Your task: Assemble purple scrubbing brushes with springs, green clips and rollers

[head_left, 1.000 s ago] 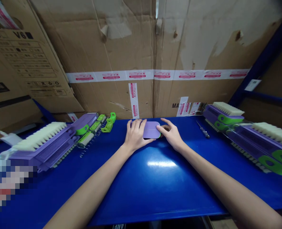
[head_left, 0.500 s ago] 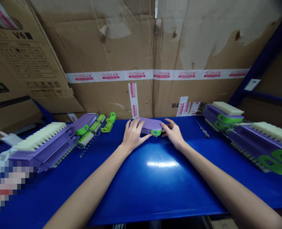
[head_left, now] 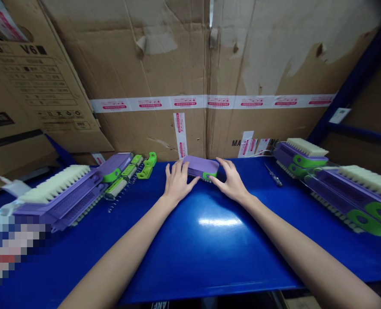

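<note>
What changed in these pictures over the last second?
The rounded purple plastic block with green trim turned, showing more green in front. The right hand shifted its thumb from the top face to that trim; the left hand still holds it. The slim screwdriver stayed put.

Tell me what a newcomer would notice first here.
Most likely the purple-and-green block, mid-picture between the left hand and right hand, over a shiny blue tabletop. Next, purple pieces with cream tops at both sides. Behind, tall brown cardboard crossed by white-and-red tape.
</note>
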{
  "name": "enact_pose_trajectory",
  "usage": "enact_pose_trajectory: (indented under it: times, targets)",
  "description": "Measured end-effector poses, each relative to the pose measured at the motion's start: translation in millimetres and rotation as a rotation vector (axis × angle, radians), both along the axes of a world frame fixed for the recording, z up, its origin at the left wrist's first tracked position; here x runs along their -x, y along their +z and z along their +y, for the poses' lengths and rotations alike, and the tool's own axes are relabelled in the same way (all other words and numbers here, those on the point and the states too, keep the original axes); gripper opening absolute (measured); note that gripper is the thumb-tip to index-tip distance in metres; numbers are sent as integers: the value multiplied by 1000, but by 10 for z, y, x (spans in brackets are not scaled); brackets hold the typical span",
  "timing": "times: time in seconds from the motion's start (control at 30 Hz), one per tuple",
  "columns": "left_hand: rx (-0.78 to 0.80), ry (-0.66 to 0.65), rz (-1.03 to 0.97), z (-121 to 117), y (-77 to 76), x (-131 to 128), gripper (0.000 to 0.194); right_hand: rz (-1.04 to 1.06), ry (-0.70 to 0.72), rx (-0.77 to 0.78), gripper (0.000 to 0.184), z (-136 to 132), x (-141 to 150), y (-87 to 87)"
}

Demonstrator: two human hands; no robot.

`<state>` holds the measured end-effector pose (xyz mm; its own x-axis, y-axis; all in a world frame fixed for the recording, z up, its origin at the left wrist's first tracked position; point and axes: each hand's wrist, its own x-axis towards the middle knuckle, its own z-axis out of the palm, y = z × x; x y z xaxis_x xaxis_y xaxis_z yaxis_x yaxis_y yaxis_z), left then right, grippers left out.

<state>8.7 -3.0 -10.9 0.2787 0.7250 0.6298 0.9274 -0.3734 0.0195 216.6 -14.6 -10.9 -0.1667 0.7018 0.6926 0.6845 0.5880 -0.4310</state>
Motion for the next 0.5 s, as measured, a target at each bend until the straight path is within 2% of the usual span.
enact_pose_trajectory:
  times: [0.2, 0.33, 0.4, 0.5]
  targets:
    - [14, -74, 42, -20, 12, 20, 56, -7, -16, -2, 61, 18, -28, -3]
    - [-14, -124, 116, -37, 115, 71, 52, 0, -9, 12, 62, 19, -41, 1]
    - [-3, -84, 132, -44, 209, 116, 47, -2, -6, 15, 61, 20, -44, 0]
    - [74, 98, 122, -49, 389, 236, 42, -3, -6, 17, 61, 25, -49, -2]
